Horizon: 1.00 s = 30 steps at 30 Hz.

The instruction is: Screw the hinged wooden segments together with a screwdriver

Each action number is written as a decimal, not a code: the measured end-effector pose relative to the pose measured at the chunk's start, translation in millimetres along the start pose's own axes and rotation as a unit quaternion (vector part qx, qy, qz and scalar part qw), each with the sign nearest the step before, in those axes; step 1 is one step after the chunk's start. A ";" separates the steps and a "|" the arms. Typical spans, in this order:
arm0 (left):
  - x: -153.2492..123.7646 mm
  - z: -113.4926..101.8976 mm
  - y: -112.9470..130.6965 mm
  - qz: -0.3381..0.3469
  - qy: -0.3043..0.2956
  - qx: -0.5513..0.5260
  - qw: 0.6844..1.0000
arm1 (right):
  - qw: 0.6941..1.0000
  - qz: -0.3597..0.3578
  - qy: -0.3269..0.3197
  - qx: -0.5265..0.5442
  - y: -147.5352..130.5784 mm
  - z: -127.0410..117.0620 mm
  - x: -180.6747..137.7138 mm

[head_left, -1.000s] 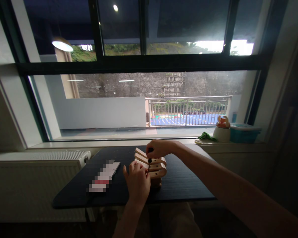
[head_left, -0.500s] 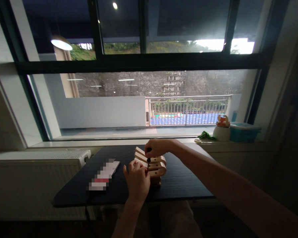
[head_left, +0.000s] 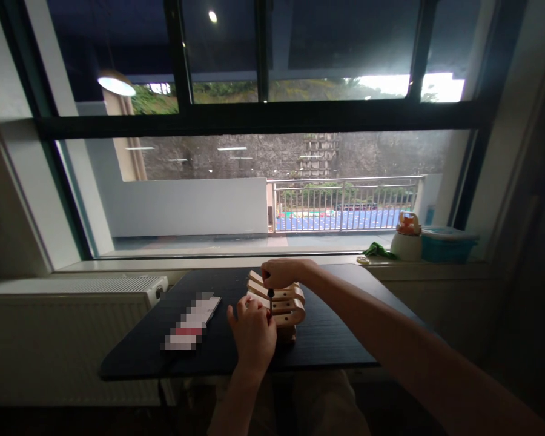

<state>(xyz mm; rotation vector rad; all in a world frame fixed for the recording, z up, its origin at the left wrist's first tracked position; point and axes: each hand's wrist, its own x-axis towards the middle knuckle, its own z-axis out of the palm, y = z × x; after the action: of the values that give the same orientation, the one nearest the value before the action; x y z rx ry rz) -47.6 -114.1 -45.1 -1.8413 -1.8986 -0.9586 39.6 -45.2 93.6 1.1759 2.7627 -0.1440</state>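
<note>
On the dark table a light wooden piece made of several curved slats (head_left: 288, 306), dotted with dark holes or screw heads, rests on a darker wooden base (head_left: 285, 334). My right hand (head_left: 279, 274) is closed around the black handle of a screwdriver (head_left: 271, 293), held upright with its thin shaft pointing down at the near slats. The screwdriver's tip is hidden behind my left fingers. My left hand (head_left: 253, 327) grips the left near side of the slatted piece, fingers bent over it close to the shaft, thumb hidden in part.
A flat, blurred-out pale item (head_left: 193, 324) lies on the black table (head_left: 136, 345) to the left. A white radiator (head_left: 72, 339) stands left of the table. On the windowsill at right are a green cloth (head_left: 376, 249), a white pot (head_left: 406, 246) and a teal box (head_left: 449, 244).
My right hand has shifted slightly left and its wrist has turned a little over the screwdriver. My left hand keeps its place on the slats. The whole view has moved slightly.
</note>
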 end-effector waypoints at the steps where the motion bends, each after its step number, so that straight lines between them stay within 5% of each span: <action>1: 0.1 -0.2 0.2 0.000 0.000 -0.002 1.000 | 1.000 0.003 0.000 0.001 2.5 -1.1 -2.3; 8: 0.7 -0.7 0.8 0.003 0.002 -0.022 1.000 | 0.999 -0.017 -0.028 0.004 3.6 -16.9 -16.0; 30: 1.3 -1.4 2.9 0.008 -0.022 -0.002 1.000 | 0.997 -0.019 0.000 -0.074 -13.5 -12.3 -16.6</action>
<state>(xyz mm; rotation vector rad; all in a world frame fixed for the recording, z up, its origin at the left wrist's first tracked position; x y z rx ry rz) -45.2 -114.2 -42.5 -1.8919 -1.9072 -0.9244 40.2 -64.6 108.8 1.0865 2.7419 0.0548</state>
